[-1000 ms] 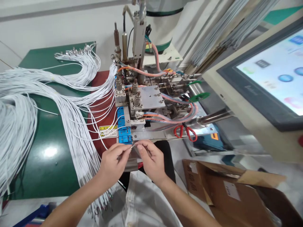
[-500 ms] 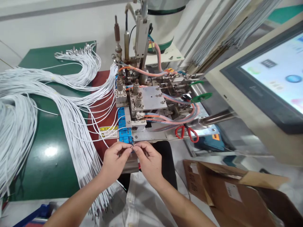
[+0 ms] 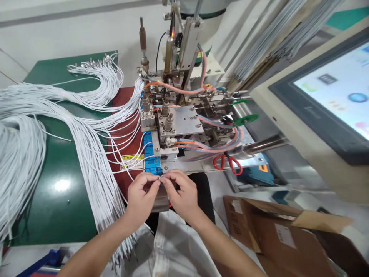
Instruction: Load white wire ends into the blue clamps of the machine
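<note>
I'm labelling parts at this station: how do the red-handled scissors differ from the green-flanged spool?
Colour: the scissors have red handles; the spool has green flanges and a silvery middle.
Shape: the scissors show two open loops; the spool is a drum between discs.
Place: the spool sits farther back than the scissors.
Both sit right of the blue holders; neither is held.

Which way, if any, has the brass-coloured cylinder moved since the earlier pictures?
Yes: the brass-coloured cylinder sits farther right in the view, with a wider gap from the brown post.
</note>
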Demonstrator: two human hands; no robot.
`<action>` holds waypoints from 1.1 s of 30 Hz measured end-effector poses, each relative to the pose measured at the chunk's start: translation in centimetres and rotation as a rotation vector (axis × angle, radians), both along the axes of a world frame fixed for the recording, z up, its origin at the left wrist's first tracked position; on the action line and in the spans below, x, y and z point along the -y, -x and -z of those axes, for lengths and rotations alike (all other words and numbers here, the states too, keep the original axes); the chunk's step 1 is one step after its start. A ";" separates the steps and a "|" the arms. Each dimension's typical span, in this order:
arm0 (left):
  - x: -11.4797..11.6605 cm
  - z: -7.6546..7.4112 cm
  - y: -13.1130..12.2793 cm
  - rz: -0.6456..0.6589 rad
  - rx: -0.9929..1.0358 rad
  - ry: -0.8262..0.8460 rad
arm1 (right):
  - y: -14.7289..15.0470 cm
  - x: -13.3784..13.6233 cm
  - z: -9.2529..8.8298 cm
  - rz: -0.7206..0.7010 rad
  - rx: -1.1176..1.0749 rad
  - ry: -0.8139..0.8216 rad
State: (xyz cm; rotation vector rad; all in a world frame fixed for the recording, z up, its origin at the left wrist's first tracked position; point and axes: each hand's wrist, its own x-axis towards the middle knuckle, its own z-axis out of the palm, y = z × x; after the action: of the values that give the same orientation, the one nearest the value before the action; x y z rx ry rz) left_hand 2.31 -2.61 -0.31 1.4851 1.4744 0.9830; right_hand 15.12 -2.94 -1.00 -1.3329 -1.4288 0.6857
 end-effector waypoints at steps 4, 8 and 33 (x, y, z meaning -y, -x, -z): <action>0.0 0.4 0.4 0.080 -0.062 -0.001 | -0.6 -0.4 -0.7 -0.103 0.032 0.097; 0.2 0.4 0.3 0.065 0.015 0.086 | 0.0 -0.2 -0.6 -0.049 -0.090 0.129; -0.2 -1.3 1.9 0.194 0.084 0.226 | 0.4 -0.5 -1.2 -0.128 -0.176 0.117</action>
State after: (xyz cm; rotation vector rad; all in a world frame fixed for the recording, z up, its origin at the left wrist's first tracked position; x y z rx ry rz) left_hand 0.41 -2.42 1.01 1.3757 1.3075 0.7279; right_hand 14.70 -2.48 0.25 -1.2444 -1.3562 0.9597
